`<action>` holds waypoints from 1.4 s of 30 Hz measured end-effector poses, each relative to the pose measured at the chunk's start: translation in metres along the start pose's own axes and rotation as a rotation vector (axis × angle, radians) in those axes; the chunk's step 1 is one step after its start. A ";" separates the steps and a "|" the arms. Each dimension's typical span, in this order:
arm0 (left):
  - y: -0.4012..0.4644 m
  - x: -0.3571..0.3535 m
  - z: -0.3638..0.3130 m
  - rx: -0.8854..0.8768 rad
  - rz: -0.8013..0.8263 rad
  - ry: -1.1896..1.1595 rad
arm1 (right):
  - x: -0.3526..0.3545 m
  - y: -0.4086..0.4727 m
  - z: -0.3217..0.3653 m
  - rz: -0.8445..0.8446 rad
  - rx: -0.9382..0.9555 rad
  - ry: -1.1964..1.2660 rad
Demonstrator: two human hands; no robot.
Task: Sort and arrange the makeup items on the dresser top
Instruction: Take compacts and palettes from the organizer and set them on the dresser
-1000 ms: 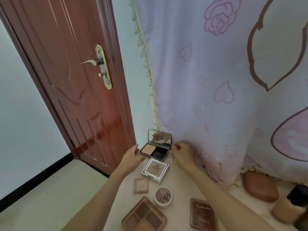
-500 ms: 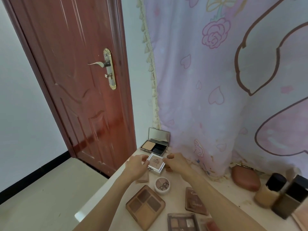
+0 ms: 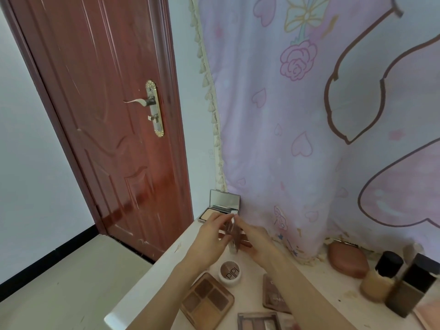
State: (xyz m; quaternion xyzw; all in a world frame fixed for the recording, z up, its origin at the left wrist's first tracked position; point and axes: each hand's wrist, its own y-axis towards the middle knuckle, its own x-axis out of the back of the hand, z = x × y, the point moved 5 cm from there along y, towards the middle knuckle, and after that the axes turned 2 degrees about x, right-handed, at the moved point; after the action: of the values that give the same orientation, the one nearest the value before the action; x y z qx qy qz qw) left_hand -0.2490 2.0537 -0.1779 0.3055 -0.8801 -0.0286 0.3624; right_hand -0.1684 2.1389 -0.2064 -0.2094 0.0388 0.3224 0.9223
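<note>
A small square compact (image 3: 234, 231) is held tilted on edge above the surface (image 3: 152, 277) between the left hand (image 3: 210, 238) and right hand (image 3: 256, 241), fingers of both closed on its sides. Just behind, an open mirrored compact (image 3: 222, 206) is seen standing.

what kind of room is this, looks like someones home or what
Most likely a bedroom or dressing corner in a home. A white dresser top is strewn with makeup, such as an open mirrored powder compact and an eyeshadow palette. Behind it hang a pink cartoon-print curtain and a red-brown wooden door.
</note>
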 end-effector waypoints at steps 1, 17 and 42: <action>-0.001 0.001 -0.006 -0.027 0.002 -0.008 | 0.000 -0.003 0.001 0.022 -0.010 0.042; -0.036 0.060 -0.059 -0.088 0.185 -0.078 | -0.021 -0.079 0.032 0.499 -0.020 0.309; -0.045 0.066 -0.083 -0.079 0.359 0.053 | -0.007 -0.108 0.024 0.452 -0.067 0.321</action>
State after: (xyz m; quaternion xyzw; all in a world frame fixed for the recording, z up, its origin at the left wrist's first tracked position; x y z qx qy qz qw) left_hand -0.2076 1.9950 -0.0881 0.1300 -0.9087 0.0101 0.3965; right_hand -0.1094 2.0682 -0.1439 -0.2745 0.2195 0.4836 0.8016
